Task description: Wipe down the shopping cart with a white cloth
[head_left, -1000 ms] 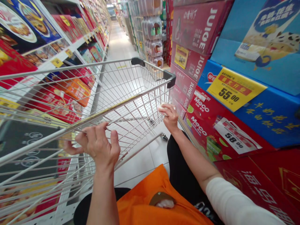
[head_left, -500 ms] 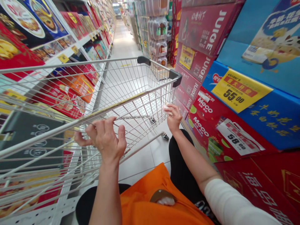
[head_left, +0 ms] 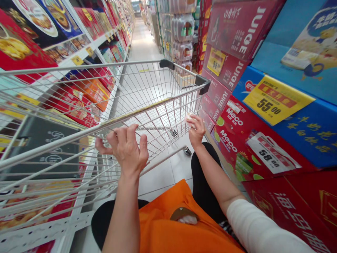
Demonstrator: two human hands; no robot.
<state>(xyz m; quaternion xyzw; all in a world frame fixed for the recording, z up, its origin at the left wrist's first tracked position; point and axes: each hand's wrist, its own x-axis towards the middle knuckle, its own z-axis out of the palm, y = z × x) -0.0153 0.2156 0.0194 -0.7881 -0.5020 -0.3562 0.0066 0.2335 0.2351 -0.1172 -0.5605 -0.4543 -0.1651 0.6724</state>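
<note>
A wire shopping cart [head_left: 147, 111] with black corner caps stands at an angle before me. My left hand [head_left: 129, 151] is at its near side, fingers curled over the wires below the rim and the thumb standing apart. My right hand [head_left: 196, 131] is closed beside the cart's far right end, its fingers bent around a small pale wad [head_left: 188, 118], perhaps cloth or tissue. Whether that hand also touches the cart wires I cannot tell. The cart's wheel [head_left: 187, 151] shows on the tiled floor below.
Shelves [head_left: 98, 44] of boxed goods line the left side. Stacked drink cartons [head_left: 228, 128] with price signs rise close on my right. Bottle packs [head_left: 184, 28] stand farther along the aisle [head_left: 146, 38]. My knees and orange garment [head_left: 176, 218] are below.
The whole scene, with cart and hands, sits slightly farther right in the picture. Both hands keep nearly the same pose and place on or beside the cart.
</note>
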